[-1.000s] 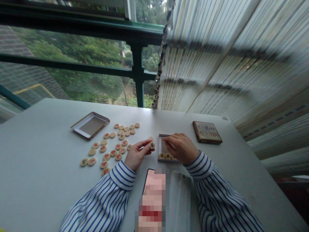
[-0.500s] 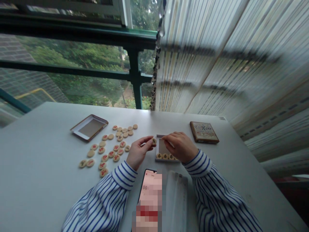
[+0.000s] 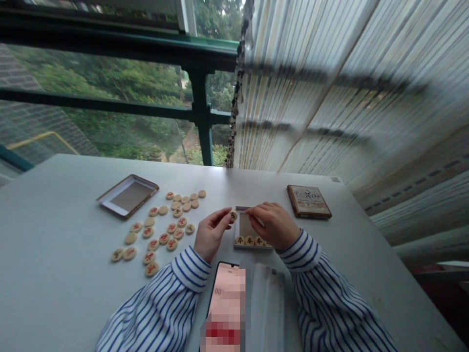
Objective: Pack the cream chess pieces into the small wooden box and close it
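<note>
Between the thumb and fingers of my left hand (image 3: 212,233) is a round wooden Chinese chess piece (image 3: 233,215) with a black character, held up by the left rim of a shallow box (image 3: 237,226). My right hand (image 3: 275,224) hangs over the box's right side with thumb and fingers drawn together; whether they hold anything is hidden. Along the near edge of the box stands a row of several black-marked chess pieces (image 3: 249,240), its right end covered by my right hand. Left of my left hand, loose chess pieces (image 3: 164,238) are scattered, some red-marked, some showing plain faces.
An upturned box lid (image 3: 134,195) lies at the far left of the white table (image 3: 66,234). A closed decorated box (image 3: 309,201) sits at the right. Close to me are a phone (image 3: 225,288) and a translucent case (image 3: 267,308). A window and string curtain (image 3: 311,88) stand behind.
The view has shifted slightly, so the table things appear a little lower and further left. Both hands keep nearly the same pose, the left still pinching the chess piece.
</note>
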Demonstrator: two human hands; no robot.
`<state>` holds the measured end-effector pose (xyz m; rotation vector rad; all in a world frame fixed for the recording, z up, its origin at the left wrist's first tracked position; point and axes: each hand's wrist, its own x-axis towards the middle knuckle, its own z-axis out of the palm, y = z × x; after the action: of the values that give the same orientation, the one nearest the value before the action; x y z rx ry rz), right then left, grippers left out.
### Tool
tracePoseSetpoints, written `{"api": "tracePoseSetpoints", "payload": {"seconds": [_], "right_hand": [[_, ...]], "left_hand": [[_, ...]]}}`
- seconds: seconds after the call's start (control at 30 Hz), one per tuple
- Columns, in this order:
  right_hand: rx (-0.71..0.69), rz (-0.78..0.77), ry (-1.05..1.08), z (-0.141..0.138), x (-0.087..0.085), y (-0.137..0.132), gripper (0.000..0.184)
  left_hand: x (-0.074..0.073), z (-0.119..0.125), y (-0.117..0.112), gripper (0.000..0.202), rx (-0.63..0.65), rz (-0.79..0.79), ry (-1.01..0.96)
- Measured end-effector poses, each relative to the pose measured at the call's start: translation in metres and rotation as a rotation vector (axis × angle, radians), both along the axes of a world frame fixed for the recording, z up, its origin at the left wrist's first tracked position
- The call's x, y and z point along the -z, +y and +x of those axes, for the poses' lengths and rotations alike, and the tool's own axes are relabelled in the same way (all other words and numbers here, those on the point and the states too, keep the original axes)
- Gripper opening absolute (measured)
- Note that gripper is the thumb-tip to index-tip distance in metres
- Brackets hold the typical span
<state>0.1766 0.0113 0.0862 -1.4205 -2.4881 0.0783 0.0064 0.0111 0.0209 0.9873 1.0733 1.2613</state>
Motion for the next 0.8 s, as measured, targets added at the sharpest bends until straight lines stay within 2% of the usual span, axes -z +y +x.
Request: {"api": "tracePoseSetpoints", "payload": {"seconds": [0.5, 0.8], "right_hand": [[-0.047, -0.070, 0.145, -0.005, 0.015, 0.003, 0.020], [-0.017, -0.248, 0.389, -0.010, 0.021, 0.001, 0.025]], "left_hand": [[0.007, 0.002, -0.003, 0.031, 0.037, 0.019, 0.010], [0.007, 0.004, -0.003, 0.027, 0.050, 0.020, -0.033]]}}
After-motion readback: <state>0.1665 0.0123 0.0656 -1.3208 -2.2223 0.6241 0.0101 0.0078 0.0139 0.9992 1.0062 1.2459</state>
